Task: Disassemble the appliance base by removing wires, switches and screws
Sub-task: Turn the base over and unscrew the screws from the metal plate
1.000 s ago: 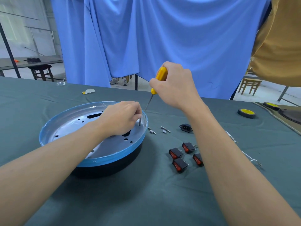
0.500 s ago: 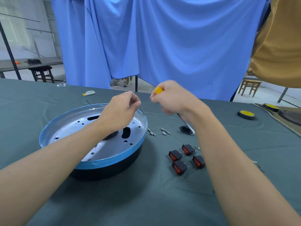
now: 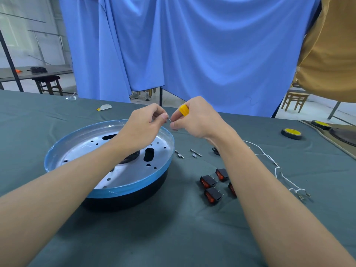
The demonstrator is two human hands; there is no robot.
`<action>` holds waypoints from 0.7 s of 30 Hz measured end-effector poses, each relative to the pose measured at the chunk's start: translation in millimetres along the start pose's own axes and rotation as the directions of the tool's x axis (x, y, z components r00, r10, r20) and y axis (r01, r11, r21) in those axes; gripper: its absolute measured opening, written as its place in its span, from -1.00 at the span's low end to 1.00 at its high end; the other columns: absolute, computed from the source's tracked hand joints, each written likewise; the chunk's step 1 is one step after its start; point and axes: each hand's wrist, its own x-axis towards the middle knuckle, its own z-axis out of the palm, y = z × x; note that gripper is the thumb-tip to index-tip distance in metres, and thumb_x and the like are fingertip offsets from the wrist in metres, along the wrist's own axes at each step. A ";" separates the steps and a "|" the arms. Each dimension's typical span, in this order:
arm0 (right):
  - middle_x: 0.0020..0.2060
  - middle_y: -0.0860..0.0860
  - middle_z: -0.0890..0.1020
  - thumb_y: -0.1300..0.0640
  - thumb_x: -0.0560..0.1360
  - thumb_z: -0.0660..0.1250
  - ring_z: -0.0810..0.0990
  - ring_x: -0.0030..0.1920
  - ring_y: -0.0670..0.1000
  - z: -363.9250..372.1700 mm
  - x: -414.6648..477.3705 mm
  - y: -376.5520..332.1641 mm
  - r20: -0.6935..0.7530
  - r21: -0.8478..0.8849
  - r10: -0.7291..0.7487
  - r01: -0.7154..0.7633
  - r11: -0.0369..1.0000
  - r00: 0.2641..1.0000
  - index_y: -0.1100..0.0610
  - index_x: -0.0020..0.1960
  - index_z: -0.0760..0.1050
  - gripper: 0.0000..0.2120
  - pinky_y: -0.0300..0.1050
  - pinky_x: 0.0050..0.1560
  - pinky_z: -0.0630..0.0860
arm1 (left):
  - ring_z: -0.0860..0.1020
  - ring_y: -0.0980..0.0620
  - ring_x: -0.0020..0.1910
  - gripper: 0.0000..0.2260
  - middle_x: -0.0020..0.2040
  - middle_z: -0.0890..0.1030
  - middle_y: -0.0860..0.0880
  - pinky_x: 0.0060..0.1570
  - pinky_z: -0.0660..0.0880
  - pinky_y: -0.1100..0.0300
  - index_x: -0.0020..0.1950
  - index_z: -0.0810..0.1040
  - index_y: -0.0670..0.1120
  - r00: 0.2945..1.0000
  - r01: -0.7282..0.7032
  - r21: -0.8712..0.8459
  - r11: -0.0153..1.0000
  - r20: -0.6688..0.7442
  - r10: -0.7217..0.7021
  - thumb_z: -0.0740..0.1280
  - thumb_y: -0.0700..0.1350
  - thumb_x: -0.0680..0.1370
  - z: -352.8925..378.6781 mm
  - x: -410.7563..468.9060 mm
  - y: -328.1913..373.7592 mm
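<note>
The round appliance base (image 3: pixel 134 182), black with a blue-taped rim and a perforated silver plate, sits left of centre on the table. Above its far rim my left hand (image 3: pixel 142 130) pinches a thin metal screw (image 3: pixel 170 120). My right hand (image 3: pixel 196 120) meets it there, fingertips on the same screw, while its palm holds the yellow-handled screwdriver (image 3: pixel 184 109); the shaft is hidden. Loose screws (image 3: pixel 195 153) lie right of the base. Several black rocker switches (image 3: pixel 211 182) with red faces lie nearer me. A white wire (image 3: pixel 269 157) trails off to the right.
A black socket part (image 3: pixel 215 150) peeks out behind my right forearm. A yellow-topped tape roll (image 3: pixel 291 133) and a dark mat with more parts (image 3: pixel 339 132) lie at the far right. A small white-yellow scrap (image 3: pixel 105 107) rests by the far edge. A blue curtain hangs behind.
My left hand lifted off the base plate with the screw. My right hand took the screwdriver away from the plate, lowered it and came to meet the left hand at the screw.
</note>
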 end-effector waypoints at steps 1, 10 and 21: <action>-0.24 0.01 0.67 0.20 0.37 0.51 0.56 -0.22 -0.04 -3.2 0.4 2.4 0.018 -0.065 0.006 -0.005 0.998 1.000 0.11 -0.17 0.66 -0.94 -0.25 -0.34 0.46 | 0.55 0.04 -0.06 -0.90 -0.11 0.61 0.06 -0.10 0.45 0.20 -0.02 0.51 -0.04 1.000 0.008 0.009 1.000 0.006 -0.008 0.22 -0.10 0.64 0.3 -0.6 -1.1; -0.06 0.13 0.68 0.20 0.35 0.50 0.64 -0.01 0.17 12.3 -3.9 21.1 0.354 -0.506 0.219 -0.011 0.863 0.909 0.21 0.00 0.65 -0.76 0.01 -0.04 0.60 | 0.51 0.02 0.02 -0.86 -0.05 0.57 0.08 0.08 0.48 -0.07 0.01 0.49 -0.01 0.998 0.009 0.243 0.970 0.058 -0.023 0.20 0.02 0.63 -1.0 -4.7 -10.0; -0.23 0.06 0.64 0.10 0.38 0.52 0.57 -0.29 0.06 24.8 -5.2 24.9 0.440 -0.549 0.254 0.034 0.835 0.862 0.19 0.00 0.66 -0.76 -0.20 -0.35 0.43 | 0.49 0.05 -0.03 -0.81 -0.12 0.53 0.14 0.02 0.49 -0.03 0.01 0.51 -0.03 0.998 -0.016 0.311 0.950 0.067 -0.005 0.19 0.05 0.63 0.5 -5.3 -10.6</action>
